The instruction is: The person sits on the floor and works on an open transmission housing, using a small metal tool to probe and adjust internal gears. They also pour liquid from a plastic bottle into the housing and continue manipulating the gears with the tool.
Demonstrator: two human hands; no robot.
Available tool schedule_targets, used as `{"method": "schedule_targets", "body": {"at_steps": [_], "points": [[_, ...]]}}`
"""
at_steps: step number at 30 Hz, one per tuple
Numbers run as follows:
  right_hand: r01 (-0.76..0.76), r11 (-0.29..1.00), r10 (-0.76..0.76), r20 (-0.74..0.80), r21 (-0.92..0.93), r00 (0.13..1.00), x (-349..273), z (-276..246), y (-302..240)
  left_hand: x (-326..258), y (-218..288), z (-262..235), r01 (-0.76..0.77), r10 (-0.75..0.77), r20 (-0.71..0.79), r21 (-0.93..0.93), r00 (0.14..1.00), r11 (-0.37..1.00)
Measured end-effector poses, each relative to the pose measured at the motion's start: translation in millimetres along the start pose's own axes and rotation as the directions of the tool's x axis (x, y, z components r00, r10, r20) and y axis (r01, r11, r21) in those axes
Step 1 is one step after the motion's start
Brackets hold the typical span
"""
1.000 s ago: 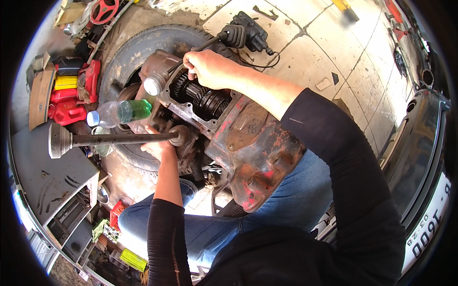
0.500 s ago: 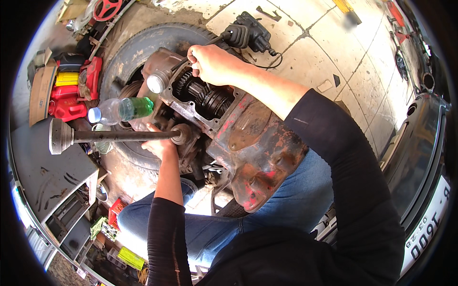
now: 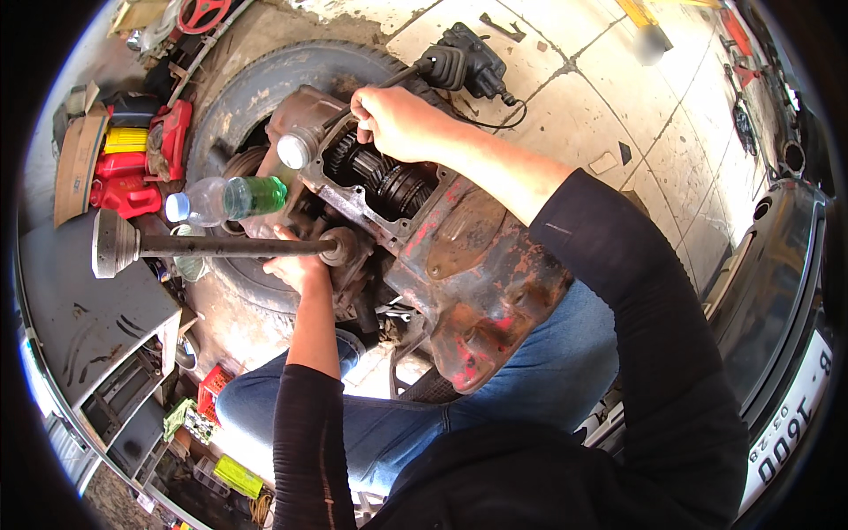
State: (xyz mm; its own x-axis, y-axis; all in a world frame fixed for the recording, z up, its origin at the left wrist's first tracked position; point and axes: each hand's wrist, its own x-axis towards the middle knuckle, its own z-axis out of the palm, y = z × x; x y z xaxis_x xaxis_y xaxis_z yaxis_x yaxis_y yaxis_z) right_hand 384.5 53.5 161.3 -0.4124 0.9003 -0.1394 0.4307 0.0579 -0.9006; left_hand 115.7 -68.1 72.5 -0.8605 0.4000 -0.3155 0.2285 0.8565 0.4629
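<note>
An open gearbox housing [image 3: 495, 256], rusty with red paint traces, sits before me with gears [image 3: 397, 185] exposed in its opening. My left hand [image 3: 305, 272] is curled against a long metal shaft [image 3: 221, 246] from beneath, a fingertip showing above it. The shaft has a flared end at far left and a rounded joint against the housing. Over the gear opening, my right hand [image 3: 393, 119] is closed, its fingertips pointing down at the rim. A dark rod from a rubber-booted gear lever assembly [image 3: 464, 62] passes under that hand. What it grips is hidden.
Behind the housing lies a large tyre [image 3: 252, 84]. A bottle with green liquid [image 3: 254, 198] lies near the shaft, beside a silver-capped part [image 3: 297, 148]. Red jugs [image 3: 124, 190] stand at left above a grey cabinet [image 3: 97, 309]. A dark vehicle [image 3: 777, 274] borders the right.
My hands hold nearly the same positions. The whole view has shifted slightly, and the right hand sits marginally further right.
</note>
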Motion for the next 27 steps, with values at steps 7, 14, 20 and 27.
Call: {"method": "schedule_targets", "body": {"at_steps": [7,14,20,27], "points": [[-0.031,0.999,0.03,-0.014,-0.044,0.999,-5.1,-4.5,-4.7,-4.4,2.9,-0.8,-0.007,0.007,0.009,-0.004,1.0,1.0],[0.007,0.998,-0.009,-0.041,-0.056,0.999,-3.2,-7.8,-5.5,-1.3,1.5,-1.1,-0.006,0.006,-0.003,-0.006,1.0,1.0],[-0.113,0.994,0.112,0.099,0.007,0.989,-1.1,-13.3,-11.4,-5.3,2.5,2.1,-0.02,0.02,-0.006,-0.01,1.0,1.0],[-0.029,0.996,0.039,0.115,-0.082,0.993,-23.7,1.6,-26.5,-1.2,0.4,2.4,-0.039,0.04,-0.054,0.009,0.998,0.999]]}}
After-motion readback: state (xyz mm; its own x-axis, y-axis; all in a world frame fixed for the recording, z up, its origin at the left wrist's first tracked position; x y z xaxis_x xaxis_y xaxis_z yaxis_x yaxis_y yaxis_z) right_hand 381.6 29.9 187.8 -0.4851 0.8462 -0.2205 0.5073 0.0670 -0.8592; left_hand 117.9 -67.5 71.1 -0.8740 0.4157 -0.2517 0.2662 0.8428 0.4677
